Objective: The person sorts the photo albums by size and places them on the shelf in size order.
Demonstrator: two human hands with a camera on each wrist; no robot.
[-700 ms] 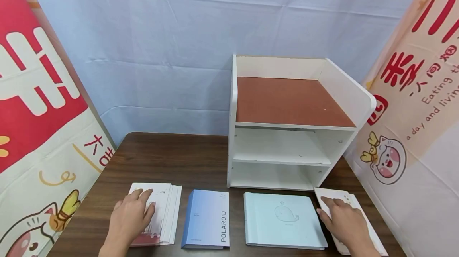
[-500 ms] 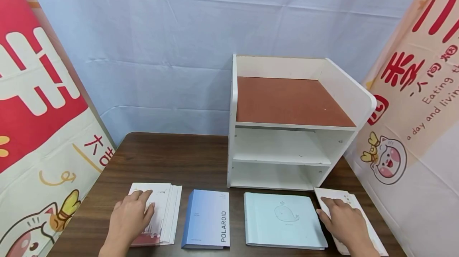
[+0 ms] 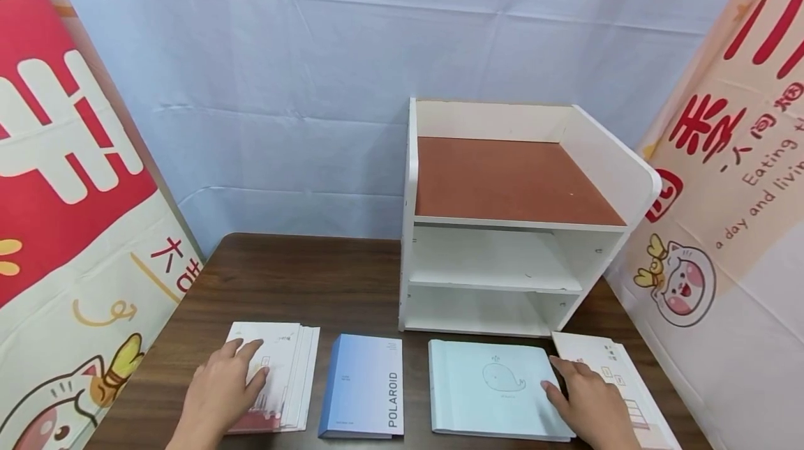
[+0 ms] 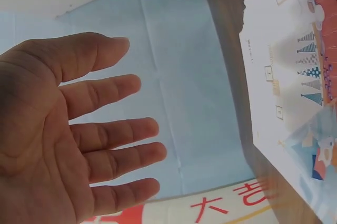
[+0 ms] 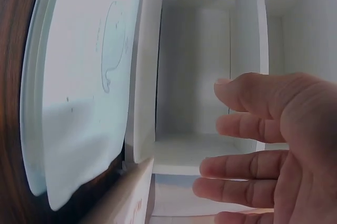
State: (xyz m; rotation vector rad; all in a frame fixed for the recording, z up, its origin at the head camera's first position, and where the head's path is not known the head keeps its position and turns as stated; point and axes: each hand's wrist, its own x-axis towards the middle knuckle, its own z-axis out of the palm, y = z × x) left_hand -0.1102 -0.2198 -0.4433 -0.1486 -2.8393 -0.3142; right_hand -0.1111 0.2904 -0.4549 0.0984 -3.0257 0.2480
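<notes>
My left hand point(image 3: 218, 388) hovers over a stack of white booklets point(image 3: 289, 366) at the table's left, fingers spread; the left wrist view shows its bare palm, raised off the illustrated top cover point(image 4: 274, 71). My right hand point(image 3: 590, 401) is between a pale blue album with a whale drawing point(image 3: 484, 394) and the white booklets point(image 3: 634, 394) at the far right. Its fingers are extended and hold nothing, with the thumb overlapping the album's right edge in the head view. A blue POLAROID album point(image 3: 361, 384) lies between the left booklets and the whale album.
Behind the albums stands a white shelf unit point(image 3: 496, 286) with two lower compartments and a brown top surface point(image 3: 502, 181) walled at the back and sides. The dark wooden table point(image 3: 314, 275) meets a pale blue cloth backdrop point(image 3: 283, 108). Printed cloths point(image 3: 710, 227) hang at both sides.
My right hand has lifted from the right booklets and shifted left toward the whale album, uncovering more of their cover. The left hand has risen slightly over its stack.
</notes>
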